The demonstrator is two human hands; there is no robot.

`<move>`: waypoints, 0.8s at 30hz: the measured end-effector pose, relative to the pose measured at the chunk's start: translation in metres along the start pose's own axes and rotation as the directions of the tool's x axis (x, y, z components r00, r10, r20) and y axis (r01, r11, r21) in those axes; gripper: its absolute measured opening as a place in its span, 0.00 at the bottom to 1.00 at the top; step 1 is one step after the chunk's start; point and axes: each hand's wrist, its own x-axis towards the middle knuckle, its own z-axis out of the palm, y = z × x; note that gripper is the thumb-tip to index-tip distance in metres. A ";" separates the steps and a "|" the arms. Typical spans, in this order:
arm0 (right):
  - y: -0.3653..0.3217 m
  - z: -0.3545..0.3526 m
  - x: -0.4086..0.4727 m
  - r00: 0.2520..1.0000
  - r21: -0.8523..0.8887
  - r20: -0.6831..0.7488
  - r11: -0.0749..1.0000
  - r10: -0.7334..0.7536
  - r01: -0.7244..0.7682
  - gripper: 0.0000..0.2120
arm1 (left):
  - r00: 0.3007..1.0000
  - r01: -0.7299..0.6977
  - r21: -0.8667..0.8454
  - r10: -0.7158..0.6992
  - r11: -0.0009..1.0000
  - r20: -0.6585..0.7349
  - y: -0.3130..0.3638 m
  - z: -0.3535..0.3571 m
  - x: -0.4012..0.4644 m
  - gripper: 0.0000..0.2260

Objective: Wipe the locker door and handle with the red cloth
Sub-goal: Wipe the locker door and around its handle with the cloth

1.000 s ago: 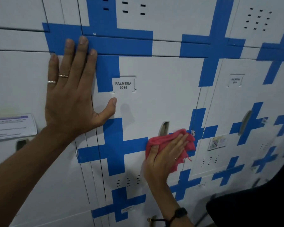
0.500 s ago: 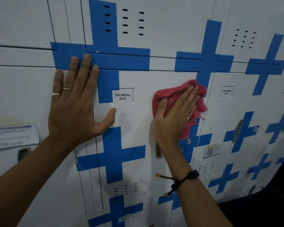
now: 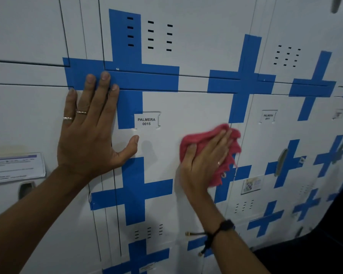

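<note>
The white locker door [image 3: 186,107], marked with blue tape crosses, carries a label [image 3: 146,121] reading PALMERA 0015. My right hand [image 3: 204,165] presses the red cloth [image 3: 202,135] flat against the right half of this door, fingers straight and pointing up and to the right. The cloth's frayed edge hangs past my fingers on the right. The door's handle is hidden behind my right hand and wrist. My left hand [image 3: 87,139] lies flat on the door's upper left edge, fingers spread and fingertips on the blue tape.
The neighbouring locker on the right has a grey recessed handle [image 3: 281,163] and a small sticker [image 3: 251,184]. A paper notice [image 3: 14,167] and another handle [image 3: 26,189] are on the locker at the left. A dark shape [image 3: 315,254] fills the lower right corner.
My right hand swept the cloth up from the handle area to the upper right of the door, then came a little way back down. My left hand stayed in place.
</note>
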 end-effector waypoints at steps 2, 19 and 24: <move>-0.023 0.000 0.035 0.998 -0.006 -0.035 0.999 -0.044 0.044 0.38 | 1.000 0.001 0.005 -0.001 1.000 0.000 0.000 0.000 0.000 0.45; 0.056 0.019 -0.148 0.987 -0.197 0.163 0.980 -0.005 0.037 0.37 | 0.999 -0.010 0.031 0.012 0.999 -0.049 0.002 0.000 0.000 0.44; 0.047 0.030 -0.161 0.989 -0.253 0.141 0.964 -0.043 0.078 0.35 | 0.999 -0.010 0.021 0.011 1.000 -0.044 0.002 -0.001 0.001 0.44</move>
